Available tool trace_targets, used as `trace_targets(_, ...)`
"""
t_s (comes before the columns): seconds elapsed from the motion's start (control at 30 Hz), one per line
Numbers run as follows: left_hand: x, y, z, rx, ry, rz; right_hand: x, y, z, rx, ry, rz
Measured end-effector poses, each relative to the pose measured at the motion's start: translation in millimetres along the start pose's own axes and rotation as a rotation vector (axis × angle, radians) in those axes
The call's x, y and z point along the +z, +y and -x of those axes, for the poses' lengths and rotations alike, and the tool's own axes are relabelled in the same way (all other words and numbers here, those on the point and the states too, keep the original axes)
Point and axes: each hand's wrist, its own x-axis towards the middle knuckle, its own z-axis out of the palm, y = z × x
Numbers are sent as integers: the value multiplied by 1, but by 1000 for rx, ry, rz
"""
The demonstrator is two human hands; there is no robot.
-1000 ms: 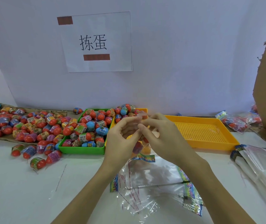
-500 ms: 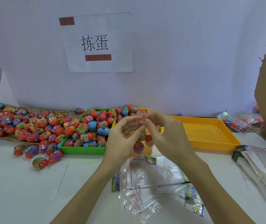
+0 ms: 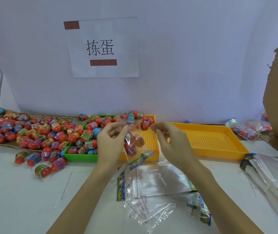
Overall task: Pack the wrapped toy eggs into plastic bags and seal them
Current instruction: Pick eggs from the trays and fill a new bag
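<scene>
Mid-task: left hand (image 3: 112, 138) pinching filled bag (image 3: 133, 144) top, right hand (image 3: 168, 137) loosely curled, holding nothing; seal unfinished, loose eggs (image 3: 33, 132) remaining.

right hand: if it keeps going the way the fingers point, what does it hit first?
The right hand points its curled fingers left toward the filled bag hanging from the left hand. It would likely meet that bag's top first, though depth is unclear.

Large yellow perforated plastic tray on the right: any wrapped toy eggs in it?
No, the large yellow perforated plastic tray shows only its bare perforated floor.
</scene>
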Motion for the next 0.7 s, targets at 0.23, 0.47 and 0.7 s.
trace_targets(0.23, -18, 1, -17, -1, 131, 105, 54, 6, -29, 8, -446, 233)
trace_targets(0.47, -23, -2, -21, 25, 90, 33, 88, 16, -61, -64, -510, 393)
trace_targets(0.7, -20, 3, -16, -13, -119, 86, 55, 19, -44, 64, -57, 191)
